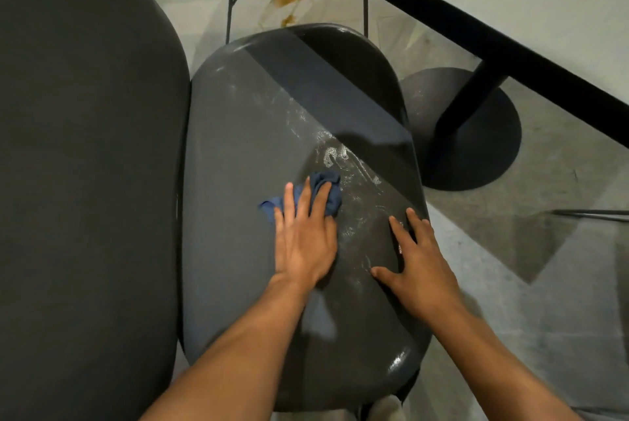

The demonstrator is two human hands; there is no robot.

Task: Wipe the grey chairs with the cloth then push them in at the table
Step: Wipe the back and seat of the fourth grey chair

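cloth [321,194] on chair seat [245,155]

Left hand [304,243] palm down, fingers straight and close together, right hand [417,260] flat beside it, fingers spread (thumb pointing inward), both forearms bare, reaching forward

Two bare forearms enter from the lower edge, ending in the left hand [304,243] and right hand [420,264]; no sleeves, gloves, rings or watch are visible.

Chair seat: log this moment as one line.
step: wiping | left hand: presses cloth flat on seat | right hand: flat on seat edge | seat: wet streaks | chair: not pushed in
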